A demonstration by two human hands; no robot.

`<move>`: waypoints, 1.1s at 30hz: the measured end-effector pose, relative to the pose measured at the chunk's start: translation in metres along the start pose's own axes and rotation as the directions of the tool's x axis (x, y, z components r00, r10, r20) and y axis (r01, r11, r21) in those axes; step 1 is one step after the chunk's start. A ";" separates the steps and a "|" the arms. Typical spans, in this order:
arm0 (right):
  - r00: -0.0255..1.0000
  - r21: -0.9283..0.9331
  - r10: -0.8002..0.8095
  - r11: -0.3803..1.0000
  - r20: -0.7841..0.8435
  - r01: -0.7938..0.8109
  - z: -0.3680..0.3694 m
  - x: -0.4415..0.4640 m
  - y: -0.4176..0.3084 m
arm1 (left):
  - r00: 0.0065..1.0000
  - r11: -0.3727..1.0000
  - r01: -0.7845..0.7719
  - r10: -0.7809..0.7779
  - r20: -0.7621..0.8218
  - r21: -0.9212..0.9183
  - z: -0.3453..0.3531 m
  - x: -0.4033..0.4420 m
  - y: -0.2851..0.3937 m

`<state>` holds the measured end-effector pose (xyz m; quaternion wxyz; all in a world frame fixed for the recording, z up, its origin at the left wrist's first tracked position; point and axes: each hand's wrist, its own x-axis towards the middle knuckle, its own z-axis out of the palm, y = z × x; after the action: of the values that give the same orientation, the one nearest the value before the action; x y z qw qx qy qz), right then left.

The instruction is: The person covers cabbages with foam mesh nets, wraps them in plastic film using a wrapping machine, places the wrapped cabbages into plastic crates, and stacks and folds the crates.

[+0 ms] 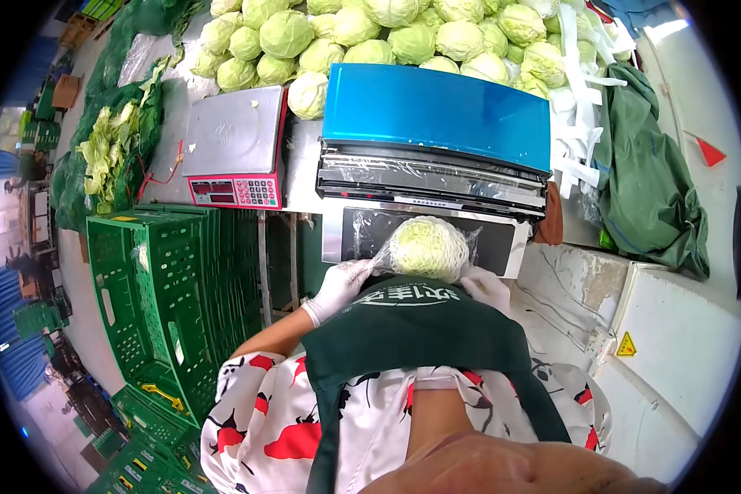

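Observation:
A pale green cabbage (pixel 426 247) in a white foam net rests on the dark plate (pixel 498 245) of the wrapping machine, right in front of my apron. Clear plastic film (pixel 377 253) stretches out on both sides of the cabbage. White gloves cover both hands. My left hand (pixel 343 288) is closed, its fingertips pinching the film at the cabbage's left. At the right, my right hand (pixel 486 288) is closed on the film close to the cabbage's lower side; its fingertips are partly hidden. Behind the cabbage stands the blue-lidded film wrapping machine (pixel 436 107).
A weighing scale (pixel 232 140) stands left of the machine. Many cabbages (pixel 354 26) are heaped behind. White foam nets (pixel 576 107) and a green cloth (pixel 650 173) lie at the right. Green crates (pixel 169 296) stand at my left, and cabbage leaves (pixel 115 148) lie on green netting.

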<state>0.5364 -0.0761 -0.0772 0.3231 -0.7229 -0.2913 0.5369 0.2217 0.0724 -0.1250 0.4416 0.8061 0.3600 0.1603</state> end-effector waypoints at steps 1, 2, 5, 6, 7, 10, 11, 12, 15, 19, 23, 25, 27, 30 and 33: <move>0.985 -0.170 -0.117 0.981 -0.125 0.095 0.003 -0.001 0.007 | 0.999 0.998 0.049 -0.049 0.007 -0.030 -0.010 0.005 0.015; 0.973 -0.024 -0.130 0.992 -0.191 0.128 0.000 0.000 0.003 | 0.995 0.993 0.100 -0.099 0.014 -0.065 -0.016 0.009 0.029; 0.917 0.307 -0.099 0.923 -0.387 0.230 -0.012 0.017 -0.010 | 0.958 0.890 0.278 -0.284 0.037 -0.361 -0.047 0.024 0.066; 0.939 0.262 -0.078 0.950 -0.336 0.172 -0.015 0.017 -0.004 | 0.935 0.831 0.345 -0.344 0.085 -0.437 -0.056 0.027 0.073; 0.958 0.214 -0.049 0.970 -0.284 0.113 -0.019 0.015 0.006 | 0.922 0.789 0.381 -0.366 0.130 -0.482 -0.054 0.023 0.068; 0.952 -0.758 -0.304 0.611 0.041 0.228 -0.010 0.034 0.109 | 0.821 0.634 0.567 -0.482 0.305 -0.526 0.002 0.004 0.008; 0.997 -0.576 -0.009 0.816 -0.071 -0.034 0.010 0.034 0.124 | 0.842 0.759 0.530 -0.416 0.343 -0.378 0.035 -0.009 -0.019; 0.951 -0.399 0.260 0.864 -0.167 -0.307 0.031 0.035 0.138 | 0.851 0.861 0.459 -0.354 0.388 -0.220 0.060 -0.013 -0.033; 0.972 0.295 0.237 0.928 0.000 -0.226 0.074 0.059 0.140 | 0.907 0.994 0.079 -0.038 0.420 -0.081 0.084 0.013 -0.028; 0.953 0.651 -0.031 0.737 0.300 -0.181 0.077 0.064 0.052 | 0.862 0.900 -0.381 0.264 0.432 0.210 0.039 0.025 -0.003; 0.856 0.600 -0.262 0.797 0.447 -0.070 0.079 0.075 -0.042 | 0.914 0.919 -0.395 0.394 -0.099 0.015 -0.008 0.077 0.046; 0.801 0.529 -0.346 0.847 0.489 0.043 0.084 0.081 -0.078 | 0.959 0.849 -0.199 0.065 -0.276 -0.489 -0.026 0.101 0.068; 0.773 0.395 -0.391 0.897 0.499 0.199 0.087 0.084 -0.099 | 0.978 0.495 0.090 -0.209 -0.018 -0.864 -0.037 0.108 0.124; 0.841 -0.316 -0.372 0.805 0.392 0.503 0.070 0.076 -0.111 | 0.981 0.617 0.048 0.119 0.153 -0.785 -0.025 0.110 0.086; 0.782 -0.774 -0.623 0.497 -0.005 0.392 0.029 0.075 -0.118 | 0.735 -0.169 0.676 0.081 0.674 -0.717 -0.042 0.069 0.059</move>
<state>0.5188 0.0596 -0.0359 0.1854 -0.7376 -0.6338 0.1409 0.2705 0.1267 -0.0567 0.9766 0.1070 0.1842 0.0311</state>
